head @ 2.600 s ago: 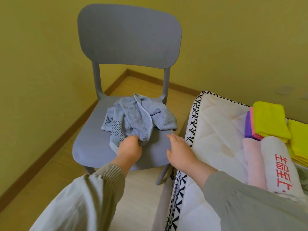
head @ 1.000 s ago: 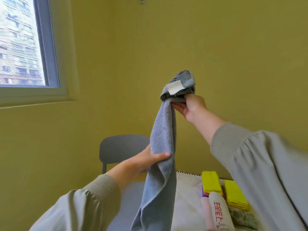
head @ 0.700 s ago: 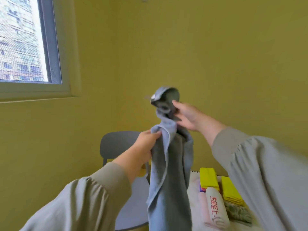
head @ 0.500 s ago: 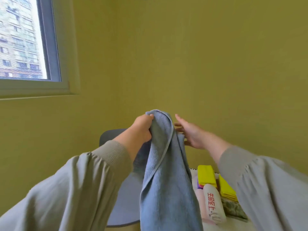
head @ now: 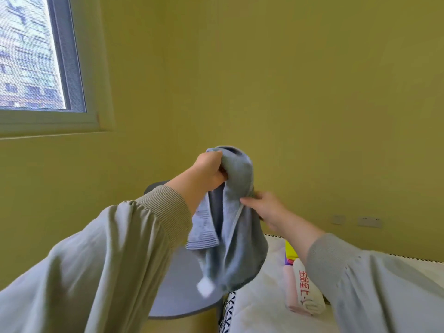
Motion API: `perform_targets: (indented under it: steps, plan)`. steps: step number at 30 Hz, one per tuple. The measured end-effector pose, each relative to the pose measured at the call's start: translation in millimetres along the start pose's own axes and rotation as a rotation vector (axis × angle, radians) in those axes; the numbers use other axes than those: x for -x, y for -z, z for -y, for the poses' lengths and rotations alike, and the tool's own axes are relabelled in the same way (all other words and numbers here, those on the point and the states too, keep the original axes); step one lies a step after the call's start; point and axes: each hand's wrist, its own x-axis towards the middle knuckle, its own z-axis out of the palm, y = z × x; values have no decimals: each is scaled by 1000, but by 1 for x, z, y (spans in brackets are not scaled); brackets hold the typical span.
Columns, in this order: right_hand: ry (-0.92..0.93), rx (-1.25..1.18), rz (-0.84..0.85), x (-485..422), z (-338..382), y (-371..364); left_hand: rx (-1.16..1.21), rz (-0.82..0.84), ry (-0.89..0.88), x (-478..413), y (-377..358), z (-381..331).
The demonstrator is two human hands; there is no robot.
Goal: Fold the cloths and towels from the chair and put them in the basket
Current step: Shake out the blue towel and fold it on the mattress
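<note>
A blue-grey towel [head: 236, 239] hangs doubled over in the air above the grey chair [head: 182, 282]. My left hand [head: 208, 173] grips its top fold, raised at mid-frame. My right hand [head: 264, 209] pinches the towel's right edge a little lower. A white label dangles at the towel's bottom. The basket [head: 259, 306], white and quilted with a black-patterned rim, sits at the lower right beside the chair; my right sleeve hides much of it.
Inside the basket lie a pink roll [head: 289, 287], a white roll with red lettering [head: 306, 288] and a yellow cloth [head: 289, 251]. Yellow walls stand close behind. A window [head: 31, 56] is at the upper left, wall sockets [head: 368, 221] at the right.
The towel was lifted off the chair seat and held high. Since half a second ago my right hand has dropped and closed on the towel's edge; the towel now hangs folded over.
</note>
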Motion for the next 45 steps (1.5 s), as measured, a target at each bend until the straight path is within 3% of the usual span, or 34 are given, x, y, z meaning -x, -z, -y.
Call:
perform_targets:
  steps: [2,4,6,11,14,17,19,23,26,29,37,39,41,45]
  plan:
    - [54,19,-193,-11,12,4,-201,19,21,-5,14,3]
    - [71,-63,-282,-21,24,7,-449,-21,40,-7,29,8]
    - [61,-135,-306,-29,33,9,-582,19,67,-5,38,15]
    - [36,-235,-401,-49,49,13,-991,329,243,6,41,37]
    - [-18,-420,-387,-49,55,18,-1138,382,261,11,40,52]
    - [-1,-505,-372,-45,60,19,-1078,320,226,9,36,68]
    - [16,-517,-325,-43,59,19,-887,233,177,9,30,72]
    - [-60,-353,-60,-33,45,25,-526,12,0,0,19,62]
    - [-69,-229,-16,-26,33,32,-638,-73,-158,-2,14,54]
    - [-110,-148,87,-15,19,32,-693,-129,-193,-2,13,53]
    - [-130,-37,398,-1,5,29,-398,-215,-118,-10,3,49]
    - [-108,-8,400,-1,6,26,-319,-199,-96,-6,-1,44]
    - [-62,41,283,-3,6,21,-299,-171,-102,-5,0,41]
    - [61,95,-27,-23,4,18,-582,-189,-216,-4,20,36]
